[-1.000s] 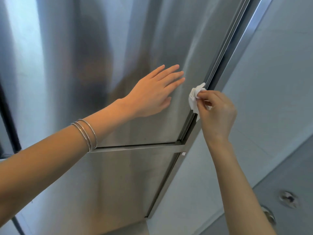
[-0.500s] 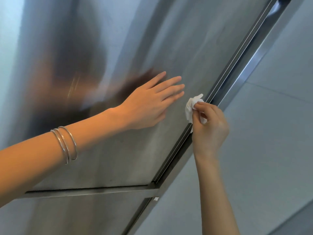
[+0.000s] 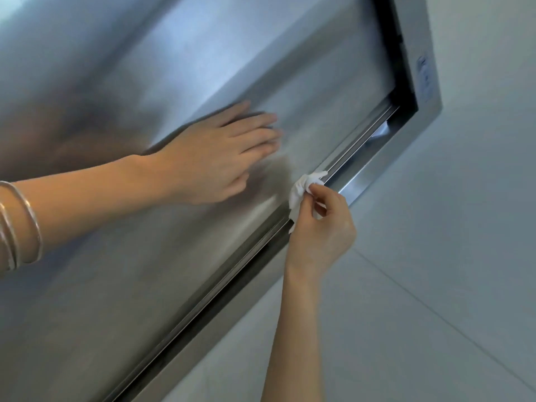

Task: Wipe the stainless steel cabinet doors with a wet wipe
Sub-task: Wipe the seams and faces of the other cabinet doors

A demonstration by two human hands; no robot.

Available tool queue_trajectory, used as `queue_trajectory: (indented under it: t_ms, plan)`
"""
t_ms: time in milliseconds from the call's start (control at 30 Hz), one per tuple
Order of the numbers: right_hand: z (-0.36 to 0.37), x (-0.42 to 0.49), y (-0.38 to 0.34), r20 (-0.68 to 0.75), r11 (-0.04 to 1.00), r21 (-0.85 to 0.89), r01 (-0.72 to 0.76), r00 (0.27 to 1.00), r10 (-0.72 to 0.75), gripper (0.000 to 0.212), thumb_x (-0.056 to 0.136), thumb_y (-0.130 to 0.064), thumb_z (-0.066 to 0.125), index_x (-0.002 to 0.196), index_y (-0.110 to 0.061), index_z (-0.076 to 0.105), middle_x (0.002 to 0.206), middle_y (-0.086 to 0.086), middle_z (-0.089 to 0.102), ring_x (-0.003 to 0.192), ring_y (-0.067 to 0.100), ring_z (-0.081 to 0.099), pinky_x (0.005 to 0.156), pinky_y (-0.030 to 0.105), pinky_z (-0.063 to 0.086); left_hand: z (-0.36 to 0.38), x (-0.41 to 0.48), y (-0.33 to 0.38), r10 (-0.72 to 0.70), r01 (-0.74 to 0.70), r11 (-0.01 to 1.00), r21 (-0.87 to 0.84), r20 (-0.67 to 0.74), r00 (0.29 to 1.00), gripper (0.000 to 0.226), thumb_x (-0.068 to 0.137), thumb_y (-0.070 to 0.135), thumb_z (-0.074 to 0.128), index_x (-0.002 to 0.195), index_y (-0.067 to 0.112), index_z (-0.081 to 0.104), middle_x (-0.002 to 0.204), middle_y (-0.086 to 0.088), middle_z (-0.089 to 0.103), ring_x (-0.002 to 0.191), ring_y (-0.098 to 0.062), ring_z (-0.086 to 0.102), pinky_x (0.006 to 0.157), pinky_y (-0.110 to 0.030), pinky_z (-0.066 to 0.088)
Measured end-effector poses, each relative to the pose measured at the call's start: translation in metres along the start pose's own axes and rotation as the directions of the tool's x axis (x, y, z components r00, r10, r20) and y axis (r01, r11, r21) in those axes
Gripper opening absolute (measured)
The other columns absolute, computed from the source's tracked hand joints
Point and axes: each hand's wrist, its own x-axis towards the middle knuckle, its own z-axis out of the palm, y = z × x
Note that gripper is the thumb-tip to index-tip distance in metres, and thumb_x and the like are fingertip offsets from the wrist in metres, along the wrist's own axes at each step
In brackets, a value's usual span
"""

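Left hand (image 3: 214,158) lies flat on the stainless steel cabinet door (image 3: 121,256), fingers straight and together, palm against the brushed metal, holding nothing. Silver bangles (image 3: 20,224) sit on that forearm at the left edge. Right hand (image 3: 319,230) comes up from below, thumb and fingers pinching a crumpled white wet wipe (image 3: 301,192). The wipe is pressed right at the door's right edge, touching the narrow metal trim (image 3: 220,285) that runs along the dark gap (image 3: 385,71) by the frame. The two hands are near each other but apart. To the right, a pale wall (image 3: 449,256) with thin seams.
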Motion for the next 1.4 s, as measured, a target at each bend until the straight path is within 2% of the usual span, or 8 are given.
queue_trajectory:
  t_ms: [267,400,500,733,933,1133,1233,1400]
  plan:
    - [0.023,0.091,0.018,-0.089,0.993,0.086,0.081,0.993,-0.073,0.012,0.084,-0.001,0.063,0.086,-0.010,0.072,0.087,0.001,0.070,0.081,0.024,0.065,0.074,0.035,0.052,0.021,0.078,0.007,0.029,-0.029,0.988,0.150,-0.002,1.000,0.058,0.087,0.026,0.047,0.141,0.008,0.045,0.150,-0.006,0.041,0.145,-0.024,0.024,0.118,-0.046,0.010]
    - [0.034,0.121,0.036,-0.101,0.997,0.031,0.074,0.992,-0.070,0.014,0.084,0.000,0.061,0.086,-0.008,0.072,0.087,0.007,0.070,0.084,0.028,0.064,0.070,0.021,0.039,0.028,0.107,0.002,-0.013,0.013,0.986,0.168,-0.001,1.000,0.058,0.089,0.031,0.042,0.143,0.009,0.044,0.151,-0.006,0.038,0.146,-0.023,0.022,0.119,-0.046,0.005]
    - [0.040,0.146,0.045,-0.108,0.993,-0.016,0.118,0.987,-0.120,0.015,0.084,0.002,0.059,0.089,-0.005,0.072,0.090,0.009,0.070,0.088,0.028,0.064,0.069,0.019,0.035,0.035,0.125,0.000,-0.031,0.032,0.986,0.164,-0.007,0.999,0.059,0.093,0.035,0.033,0.148,0.014,0.034,0.157,-0.003,0.028,0.148,-0.022,0.012,0.120,-0.045,-0.005]
    - [0.056,0.190,0.041,-0.103,0.972,-0.230,0.045,0.992,-0.070,0.024,0.091,-0.009,0.049,0.101,-0.015,0.070,0.099,0.009,0.069,0.089,0.027,0.058,0.061,0.019,0.023,0.043,0.127,0.000,-0.029,0.045,0.983,0.180,-0.091,0.995,0.059,0.092,0.035,0.031,0.147,0.015,0.037,0.155,-0.002,0.033,0.146,-0.022,0.020,0.121,-0.048,0.006]
    - [0.053,0.188,0.040,-0.058,0.960,-0.277,0.033,0.997,-0.051,0.028,0.091,-0.008,0.047,0.099,-0.018,0.072,0.095,0.012,0.069,0.088,0.029,0.057,0.066,0.025,0.030,0.044,0.127,-0.003,-0.023,0.035,0.976,0.214,-0.060,0.998,0.064,0.093,0.046,0.022,0.147,0.016,0.037,0.155,-0.001,0.032,0.146,-0.021,0.020,0.121,-0.047,0.008]
    - [0.057,0.186,0.036,-0.069,0.980,-0.192,0.046,0.996,-0.060,0.024,0.089,-0.014,0.054,0.103,-0.023,0.072,0.098,0.004,0.071,0.093,0.025,0.060,0.065,0.019,0.026,0.034,0.123,-0.015,-0.026,0.035,0.970,0.242,-0.040,0.999,0.065,0.094,0.050,0.021,0.147,0.018,0.038,0.155,0.001,0.033,0.146,-0.020,0.021,0.121,-0.044,0.007]
    - [0.064,0.184,0.026,-0.098,0.989,-0.104,0.105,0.988,-0.115,0.020,0.086,-0.009,0.057,0.094,-0.016,0.074,0.089,0.007,0.072,0.084,0.024,0.062,0.062,0.016,0.025,0.024,0.118,-0.027,-0.033,0.040,0.968,0.247,-0.031,0.999,0.064,0.094,0.050,0.022,0.148,0.019,0.036,0.155,0.002,0.031,0.147,-0.019,0.019,0.121,-0.043,0.005]
    - [0.080,0.167,0.005,-0.067,0.962,0.058,0.265,0.963,-0.261,0.014,0.079,0.003,0.060,0.079,-0.006,0.071,0.081,0.010,0.069,0.078,0.029,0.062,0.073,0.035,0.044,0.003,0.106,-0.059,-0.049,0.047,0.960,0.277,-0.001,0.999,0.067,0.093,0.053,0.013,0.151,0.022,0.027,0.159,0.003,0.022,0.148,-0.018,0.012,0.121,-0.041,0.001]
